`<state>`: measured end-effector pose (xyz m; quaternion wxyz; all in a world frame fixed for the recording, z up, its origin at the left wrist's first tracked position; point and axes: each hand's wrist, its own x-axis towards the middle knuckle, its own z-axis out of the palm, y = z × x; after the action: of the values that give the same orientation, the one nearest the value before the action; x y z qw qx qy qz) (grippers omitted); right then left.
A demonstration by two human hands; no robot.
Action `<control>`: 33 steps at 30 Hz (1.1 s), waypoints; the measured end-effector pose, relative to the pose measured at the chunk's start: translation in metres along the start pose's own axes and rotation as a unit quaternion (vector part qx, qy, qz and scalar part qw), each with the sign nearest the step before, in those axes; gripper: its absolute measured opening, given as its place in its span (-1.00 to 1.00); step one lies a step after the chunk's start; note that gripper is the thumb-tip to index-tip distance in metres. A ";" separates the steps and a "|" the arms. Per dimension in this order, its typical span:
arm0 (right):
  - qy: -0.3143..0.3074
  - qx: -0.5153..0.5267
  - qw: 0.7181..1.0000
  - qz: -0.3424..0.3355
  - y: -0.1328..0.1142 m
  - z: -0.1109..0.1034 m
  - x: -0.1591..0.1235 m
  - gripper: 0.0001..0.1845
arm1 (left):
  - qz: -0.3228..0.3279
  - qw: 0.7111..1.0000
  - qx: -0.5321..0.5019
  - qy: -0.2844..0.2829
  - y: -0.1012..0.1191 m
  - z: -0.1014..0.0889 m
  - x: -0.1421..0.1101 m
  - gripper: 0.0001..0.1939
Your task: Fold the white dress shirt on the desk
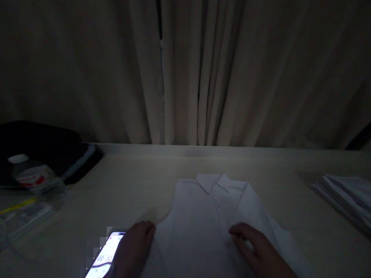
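Observation:
A folded white collared shirt (211, 216) lies on the pale table (130, 181), collar toward the curtain. My left hand (135, 247) rests at the shirt's left edge, fingers curled down against the fabric. My right hand (255, 247) lies on the shirt's right front, its fingers bent and pressing the cloth. A lit phone (106, 256) lies beside my left hand at the near edge. The room is dim, so finger detail is poor.
A stack of folded white garments (344, 197) sits at the right. At the left are a plastic water bottle (34, 175), a dark bag (49, 148) and clear plastic packaging (20, 216). Pale curtains (185, 73) hang behind the table.

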<state>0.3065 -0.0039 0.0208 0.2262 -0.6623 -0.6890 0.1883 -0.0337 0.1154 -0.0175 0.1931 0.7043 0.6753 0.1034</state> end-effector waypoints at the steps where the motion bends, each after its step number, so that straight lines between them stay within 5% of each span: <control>1: 0.000 0.021 0.999 -0.032 -0.013 0.011 0.030 -0.67 | 0.011 1.000 0.023 0.010 -0.001 0.001 -0.001 -0.71; 5: 0.000 -0.053 0.988 -0.142 -0.054 0.064 0.134 -0.57 | 0.117 0.977 0.134 0.116 -0.001 0.014 -0.010 -0.66; 8: -0.025 -0.135 0.973 -0.186 -0.066 0.100 0.186 -0.50 | 0.250 0.913 0.214 0.241 -0.003 0.038 -0.021 -0.63; 11: -0.039 -0.156 0.966 -0.203 -0.068 0.123 0.213 -0.50 | 0.312 0.845 0.289 0.325 -0.006 0.059 -0.028 -0.60; 18: -0.041 -0.194 0.962 -0.186 -0.062 0.147 0.222 -0.41 | 0.313 0.822 0.333 0.341 -0.018 0.073 -0.034 -0.56; 33: -0.023 -0.211 0.967 -0.143 -0.053 0.160 0.226 -0.32 | 0.296 0.844 0.317 0.316 -0.018 0.075 -0.043 -0.50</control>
<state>0.1679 0.2256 -0.0675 0.0907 -0.5851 -0.8057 0.0195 -0.0223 0.0634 -0.0880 -0.3047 0.8226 0.4552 0.1529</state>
